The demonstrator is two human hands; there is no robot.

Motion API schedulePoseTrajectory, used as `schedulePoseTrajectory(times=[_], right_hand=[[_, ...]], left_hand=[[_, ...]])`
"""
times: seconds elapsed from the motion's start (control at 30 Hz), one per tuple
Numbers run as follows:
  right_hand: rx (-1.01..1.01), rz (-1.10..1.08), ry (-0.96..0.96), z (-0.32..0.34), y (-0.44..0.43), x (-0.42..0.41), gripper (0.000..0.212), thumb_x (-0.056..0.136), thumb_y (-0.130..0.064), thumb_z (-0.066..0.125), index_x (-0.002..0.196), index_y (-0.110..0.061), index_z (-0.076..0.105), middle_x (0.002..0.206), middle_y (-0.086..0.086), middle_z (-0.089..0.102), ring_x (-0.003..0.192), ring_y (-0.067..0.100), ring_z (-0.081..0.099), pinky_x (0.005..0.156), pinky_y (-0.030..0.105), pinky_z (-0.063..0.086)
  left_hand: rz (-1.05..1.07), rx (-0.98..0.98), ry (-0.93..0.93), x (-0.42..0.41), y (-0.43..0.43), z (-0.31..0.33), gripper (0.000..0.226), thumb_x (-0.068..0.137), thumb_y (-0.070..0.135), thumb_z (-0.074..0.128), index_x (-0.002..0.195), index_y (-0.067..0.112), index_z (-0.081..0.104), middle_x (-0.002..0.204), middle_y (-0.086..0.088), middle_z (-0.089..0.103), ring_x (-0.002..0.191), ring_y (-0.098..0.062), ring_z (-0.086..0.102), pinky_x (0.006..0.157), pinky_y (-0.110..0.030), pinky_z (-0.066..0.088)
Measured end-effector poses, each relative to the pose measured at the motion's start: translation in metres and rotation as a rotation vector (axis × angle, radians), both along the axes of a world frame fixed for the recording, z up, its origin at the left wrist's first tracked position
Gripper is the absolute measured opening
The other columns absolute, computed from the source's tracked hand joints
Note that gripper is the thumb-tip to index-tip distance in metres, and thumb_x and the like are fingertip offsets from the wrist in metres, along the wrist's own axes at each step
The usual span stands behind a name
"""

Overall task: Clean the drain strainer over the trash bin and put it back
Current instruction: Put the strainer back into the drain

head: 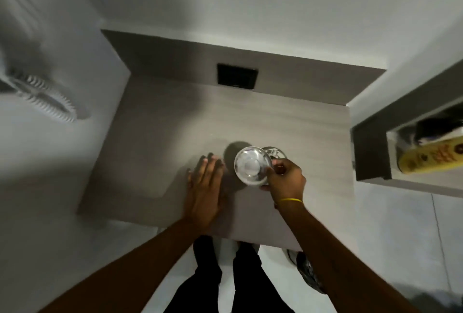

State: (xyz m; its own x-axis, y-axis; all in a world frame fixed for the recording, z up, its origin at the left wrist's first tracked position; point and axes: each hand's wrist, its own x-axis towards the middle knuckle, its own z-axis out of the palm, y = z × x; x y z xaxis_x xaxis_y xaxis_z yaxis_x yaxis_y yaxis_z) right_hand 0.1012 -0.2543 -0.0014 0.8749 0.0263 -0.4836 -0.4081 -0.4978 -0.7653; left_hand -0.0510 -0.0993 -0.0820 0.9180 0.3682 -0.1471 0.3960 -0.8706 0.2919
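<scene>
view: head camera looks straight down – sunken grey shower floor (155,142), both bare forearms reach in from below
landmark: round floor drain (275,153), metal-rimmed, right of centre on the shower floor
drain strainer: shiny round metal disc (253,166), just left of the drain and overlapping its rim in view; lifted or resting – cannot tell; its dark shadow falls to the left
right hand: (285,180) directly below the drain, fingers (271,171) pinching the strainer's right edge; thin yellow band (290,200) on the wrist
left hand: (205,187) left of the drain and of the strainer, palm down, fingers (208,165) straight and lightly spread; holds nothing; contact with the floor not clear
black square: dark panel (236,77) on the low step above the drain, at the back wall; detail too dark to read
niche: recess (413,142) far right of the drain, holds a yellow container (431,158) lying tilted, dark blurred items behind it
left wall: ribbed white fixture (42,94) far left of the drain, blurred – cannot identify
legs: dark trousers (225,277) below the drain, standing on the lighter tile outside the sunken area
shoe: patterned shoe (308,272) below-right of the drain, partly hidden by the right forearm
</scene>
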Motion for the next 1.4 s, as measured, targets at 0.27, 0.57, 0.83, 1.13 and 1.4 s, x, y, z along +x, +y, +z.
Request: schedulePoseTrajectory(times=[0.27,0.57,0.83,1.13,1.4], right_hand=[[-0.11,0.002,-0.051,-0.035,0.077,-0.005,0.018,0.077,-0.005,0.064,0.071,-0.022,0.069,0.071,-0.001,0.068,0.081,0.033,0.073,0.075,0.035,0.06],[-0.226,0.038,-0.112,-0.048,0.077,-0.004,0.007,0.085,-0.013,0.064,0.089,-0.012,0.071,0.087,0.01,0.075,0.097,0.038,0.069,0.076,0.033,0.048],[-0.59,0.403,-0.444,-0.04,0.035,0.021,0.05,0.081,-0.027,0.072,0.126,-0.009,0.063,0.123,0.02,0.06,0.111,0.046,0.056,0.089,0.05,0.051],[-0.716,0.724,-0.231,-0.033,0.024,0.037,0.095,0.068,-0.044,0.085,0.148,-0.022,0.04,0.142,0.014,0.041,0.125,0.05,0.045,0.09,0.063,0.054],[-0.508,0.708,-0.348,-0.014,0.058,0.024,0.104,0.06,-0.064,0.069,0.154,-0.032,0.036,0.139,0.013,0.049,0.129,0.04,0.047,0.097,0.052,0.048]], left_hand=[[0.055,0.045,0.032,-0.003,0.048,-0.03,0.077,0.101,0.053,0.042,0.168,0.016,0.036,0.18,-0.014,0.026,0.167,-0.035,0.024,0.124,-0.073,0.029],[0.02,0.162,-0.043,-0.003,0.051,-0.042,0.076,0.105,0.057,0.044,0.17,0.02,0.033,0.182,-0.012,0.02,0.169,-0.035,0.017,0.127,-0.072,0.02],[0.035,0.157,-0.078,-0.004,0.052,-0.045,0.074,0.107,0.056,0.042,0.17,0.02,0.033,0.183,-0.009,0.019,0.17,-0.032,0.013,0.129,-0.07,0.017],[0.025,0.158,-0.078,-0.004,0.053,-0.046,0.073,0.107,0.055,0.043,0.17,0.019,0.033,0.183,-0.011,0.019,0.17,-0.033,0.013,0.129,-0.071,0.017],[0.022,0.134,-0.071,-0.004,0.054,-0.045,0.075,0.108,0.058,0.043,0.171,0.02,0.031,0.183,-0.012,0.015,0.171,-0.034,0.01,0.129,-0.073,0.014]])
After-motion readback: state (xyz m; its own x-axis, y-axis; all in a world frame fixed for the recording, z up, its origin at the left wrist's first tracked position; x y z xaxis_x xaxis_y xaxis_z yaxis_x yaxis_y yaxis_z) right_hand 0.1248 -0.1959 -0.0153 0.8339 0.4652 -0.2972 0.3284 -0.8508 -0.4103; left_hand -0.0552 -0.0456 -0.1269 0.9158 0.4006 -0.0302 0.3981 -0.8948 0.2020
